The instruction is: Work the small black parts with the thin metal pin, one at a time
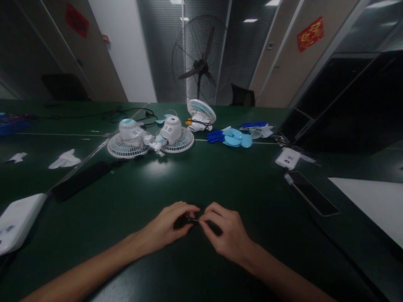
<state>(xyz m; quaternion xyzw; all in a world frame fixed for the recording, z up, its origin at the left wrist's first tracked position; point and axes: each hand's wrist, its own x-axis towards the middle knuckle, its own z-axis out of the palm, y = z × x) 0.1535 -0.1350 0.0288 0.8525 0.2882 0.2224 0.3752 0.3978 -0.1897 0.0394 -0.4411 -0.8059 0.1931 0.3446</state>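
My left hand curls its fingers and thumb around a small dark piece with a thin shiny shaft, low over the green table. From the other side my right hand pinches the shaft's end between thumb and forefinger. The piece is too small and dim for its kind to show. Fingers cover part of it. Both wrists come in from the bottom edge, and the two hands are close together, with the shaft bridging them.
Beyond the hands, several white fans lie on the green table, beside light-blue fan blades and blue gloves. A phone and white sheet are right; a black pouch-like item and white device left.
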